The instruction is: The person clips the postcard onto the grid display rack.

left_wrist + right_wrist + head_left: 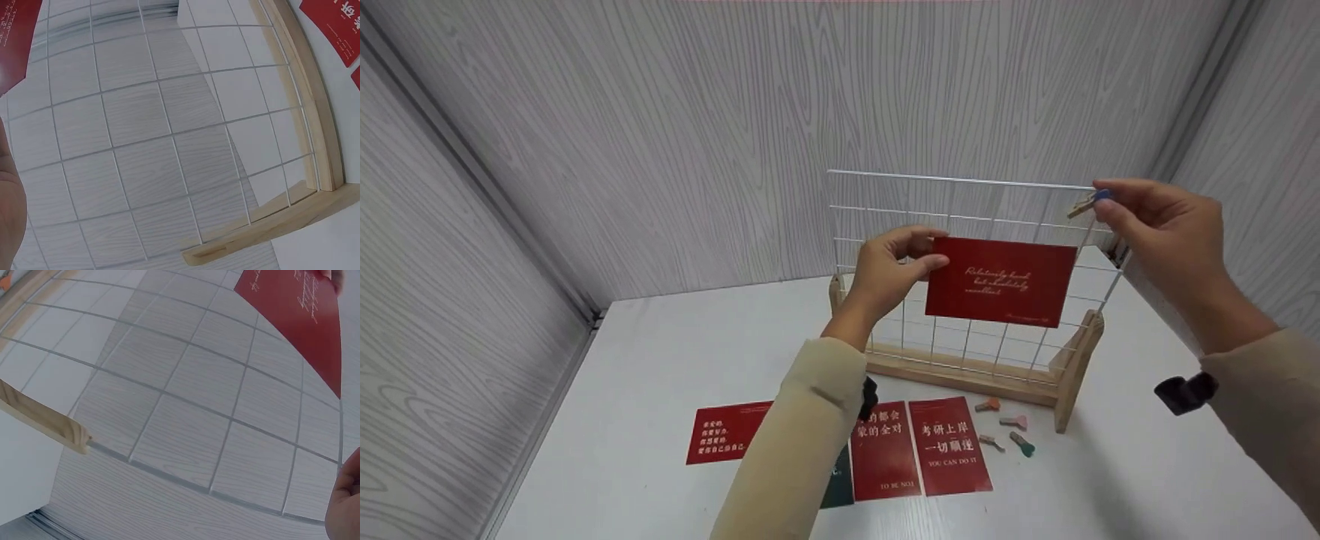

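Between thumb and fingers, my left hand (887,270) pinches the left edge of a red card (1001,281) with white script. It holds the card upright in front of a white wire grid (960,178) on a wooden stand (1080,367). My right hand (1174,225), near the grid's top right corner, pinches a small wooden clothespin (1085,205) with a blue end. In the right wrist view the red card (301,320) overlaps the wires, and only part of the right hand (344,500) shows. At the left wrist view's edge are parts of the left hand (11,197) and the card (14,42).
Two red cards (887,457) (951,450) lie before the stand, with another red card (724,435) further left and a green card (840,484) partly hidden by my left sleeve. Several small clothespins (1020,442) lie beside the stand's right foot. Wood-patterned walls (697,150) enclose the white table (660,337).
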### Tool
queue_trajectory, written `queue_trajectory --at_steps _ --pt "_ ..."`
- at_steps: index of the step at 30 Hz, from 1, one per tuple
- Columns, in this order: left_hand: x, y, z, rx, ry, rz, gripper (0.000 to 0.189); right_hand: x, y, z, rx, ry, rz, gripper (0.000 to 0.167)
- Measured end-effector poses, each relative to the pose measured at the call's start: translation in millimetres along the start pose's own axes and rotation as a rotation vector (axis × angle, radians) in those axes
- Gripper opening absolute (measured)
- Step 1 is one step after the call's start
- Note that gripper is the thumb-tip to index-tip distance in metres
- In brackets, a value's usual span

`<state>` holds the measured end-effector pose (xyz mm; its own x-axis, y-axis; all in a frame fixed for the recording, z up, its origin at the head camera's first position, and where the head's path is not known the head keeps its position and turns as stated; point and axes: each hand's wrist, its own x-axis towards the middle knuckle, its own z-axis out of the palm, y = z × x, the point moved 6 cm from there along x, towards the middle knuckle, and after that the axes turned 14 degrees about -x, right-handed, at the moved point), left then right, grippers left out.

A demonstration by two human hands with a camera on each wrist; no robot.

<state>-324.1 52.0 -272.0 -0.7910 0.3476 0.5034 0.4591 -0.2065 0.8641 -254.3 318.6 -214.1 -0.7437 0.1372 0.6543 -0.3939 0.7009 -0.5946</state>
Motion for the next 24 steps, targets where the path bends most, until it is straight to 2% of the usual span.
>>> queue_trajectory --at_steps 5,10,16,24 --pt "10.4 5.3 14.2 -0.005 0.003 0.014 0.029 12.1 -8 -9 -0.022 0.035 -0.038 0.021" --pt "19.4 12.8 28.8 -0.022 -0.010 0.042 0.029 21.7 -11 -16 -0.047 0.059 -0.036 0.020" --pt "28.2 23.7 40.4 0.006 -0.009 0.083 0.028 32.1 -13 -22 -0.113 0.040 -0.018 0.021" --pt "36.0 30.4 48.6 0.032 0.019 0.105 0.028 39.2 -9 -29 -0.223 -0.006 0.040 0.025"
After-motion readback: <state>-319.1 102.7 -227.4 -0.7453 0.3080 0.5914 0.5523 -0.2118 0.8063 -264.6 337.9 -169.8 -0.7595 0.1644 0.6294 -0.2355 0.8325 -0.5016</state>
